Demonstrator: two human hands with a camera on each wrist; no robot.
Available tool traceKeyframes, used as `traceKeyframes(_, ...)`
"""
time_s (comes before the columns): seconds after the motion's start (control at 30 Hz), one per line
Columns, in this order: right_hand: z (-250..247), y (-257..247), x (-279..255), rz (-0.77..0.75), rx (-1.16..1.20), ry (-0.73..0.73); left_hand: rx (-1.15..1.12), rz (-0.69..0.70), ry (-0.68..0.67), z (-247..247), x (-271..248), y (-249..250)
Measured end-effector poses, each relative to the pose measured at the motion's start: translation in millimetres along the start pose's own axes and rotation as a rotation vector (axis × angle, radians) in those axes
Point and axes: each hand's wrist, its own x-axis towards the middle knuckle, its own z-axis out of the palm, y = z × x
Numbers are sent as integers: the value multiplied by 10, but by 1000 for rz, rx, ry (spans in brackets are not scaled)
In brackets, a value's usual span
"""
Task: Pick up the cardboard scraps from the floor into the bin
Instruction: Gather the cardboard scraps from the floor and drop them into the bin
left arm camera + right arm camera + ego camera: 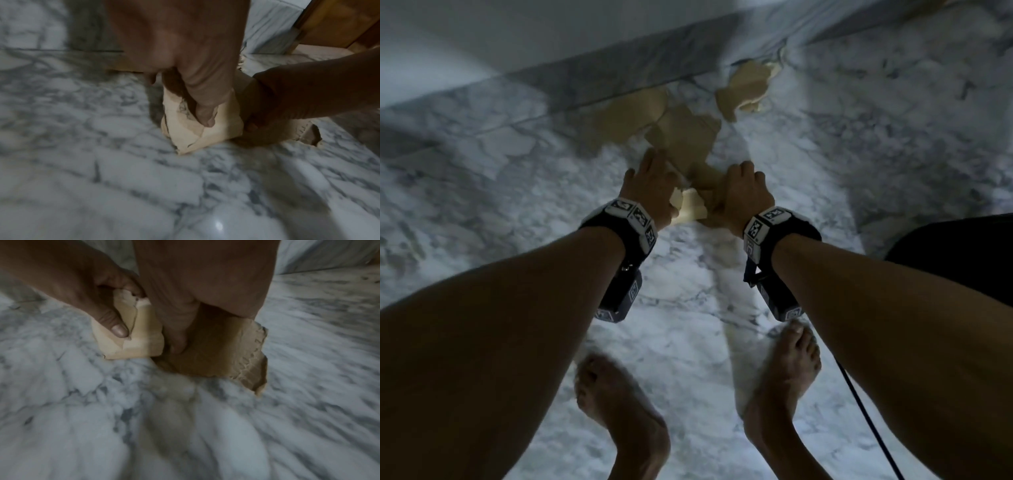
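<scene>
My left hand (654, 186) grips a pale cardboard scrap (201, 129) (133, 335) (690, 207), thumb pressed on its face. Beside it my right hand (746, 192) holds a darker brown torn scrap (222, 353) (304, 131), fingers curled over its top edge. Both scraps are just above the marble floor (688, 325). Several more cardboard scraps (681, 133) lie ahead of my hands, one lighter piece (746, 85) nearer the wall. No bin is in view.
A grey marble skirting (585, 78) and white wall (482, 31) run along the far side. My bare feet (619, 404) stand behind the hands. A black cable (866, 411) trails from the right wrist. A wooden door frame (333, 21) stands at the far right.
</scene>
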Motion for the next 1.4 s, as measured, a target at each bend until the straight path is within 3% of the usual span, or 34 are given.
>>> traceKeyframes(0.2, 118, 10, 0, 71, 116, -9, -52, -127, -62, 123, 155, 153)
traceKeyframes(0.3, 71, 4, -107, 176, 239, -71, -56, -93, -78, 43, 71, 150)
traceKeyframes(0.53, -276, 44, -895, 296, 399, -67, 28, -59, -141, -200, -746, 546)
traceKeyframes(0.63, -740, 180, -1237, 320, 475, -28, 26, -66, -134, -598, -983, 750)
traceKeyframes(0.77, -1646, 467, -1492, 311, 488, 54, -52, 2, -6, -1453, -961, 1202)
traceKeyframes(1.0, -3063, 1370, -1964, 389, 486, 290, -246, 151, 127, -2644, -1019, 2556)
traceKeyframes(1.2, -3191, 2245, -2604, 587, 411, 412, -348, 319, 65, -2530, -1367, 3778)
traceKeyframes(1.3, -2955, 2519, -2902, 694, 433, 416, -407, 359, -65, -2215, -1516, 4088)
traceKeyframes(1.4, -2723, 2559, -3052, 761, 358, 398, -479, 314, -145, -1928, -1577, 4142)
